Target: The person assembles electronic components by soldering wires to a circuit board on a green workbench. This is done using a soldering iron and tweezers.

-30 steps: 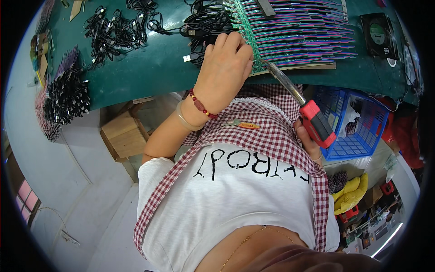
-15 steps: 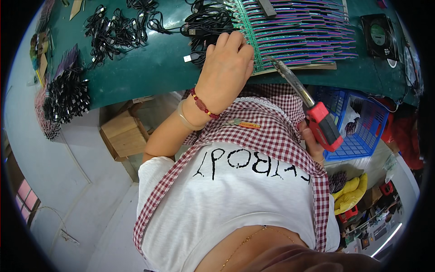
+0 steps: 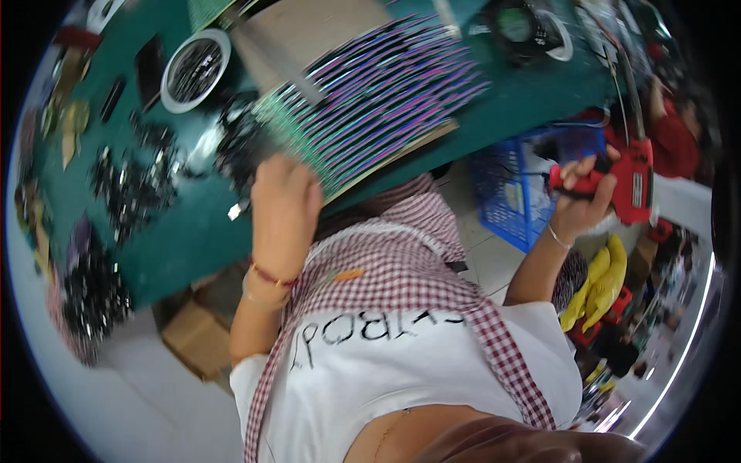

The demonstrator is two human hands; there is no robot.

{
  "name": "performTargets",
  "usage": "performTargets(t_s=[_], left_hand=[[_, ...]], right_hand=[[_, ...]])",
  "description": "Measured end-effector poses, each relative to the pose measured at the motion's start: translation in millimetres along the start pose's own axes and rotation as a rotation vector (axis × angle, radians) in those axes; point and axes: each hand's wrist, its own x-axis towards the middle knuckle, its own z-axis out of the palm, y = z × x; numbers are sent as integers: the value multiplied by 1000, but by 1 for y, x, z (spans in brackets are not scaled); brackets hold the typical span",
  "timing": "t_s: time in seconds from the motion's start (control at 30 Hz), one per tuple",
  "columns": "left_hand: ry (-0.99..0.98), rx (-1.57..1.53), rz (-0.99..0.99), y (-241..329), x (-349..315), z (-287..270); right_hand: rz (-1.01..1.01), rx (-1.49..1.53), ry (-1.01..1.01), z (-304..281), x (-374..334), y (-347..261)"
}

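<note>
My left hand [image 3: 285, 204], blurred by motion, is closed at the near left corner of a row of green circuit boards [image 3: 297, 135] with pink, blue and black wires [image 3: 401, 92]. What its fingers hold, if anything, is hidden. Beside it lie black USB cables [image 3: 235, 143], one with a pale plug [image 3: 235, 211] near my wrist. Off to the right, away from the table, my right hand [image 3: 579, 202] grips a red soldering gun [image 3: 637, 181] by its handle. The gun's metal tip points up and away from the boards.
A white bowl [image 3: 171, 99] of small dark pieces stands at the back left. More black cables [image 3: 127, 185] lie on the green table [image 3: 181, 247], and others hang off its left edge. A fan [image 3: 513, 23] sits far right, above a blue basket [image 3: 498, 204]. Another person [image 3: 683, 143] is at right.
My right hand has raised the soldering gun and swung it right, away from the boards. The view has turned, so the boards and my left hand appear further left.
</note>
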Motion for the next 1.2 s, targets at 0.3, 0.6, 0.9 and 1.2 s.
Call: performTargets(t_s=[0.3, 0.6, 0.9, 1.2], left_hand=[[-24, 17, 0, 0, -1, -5], [42, 136, -31, -4, -2, 5], [301, 253, -140, -62, 0, -54], [186, 201, 79, -147, -24, -78]], right_hand=[[255, -321, 304, -40, 91, 74], [145, -253, 430, -31, 90, 71], [47, 24, 305, 15, 12, 21], [76, 56, 228, 35, 0, 11]])
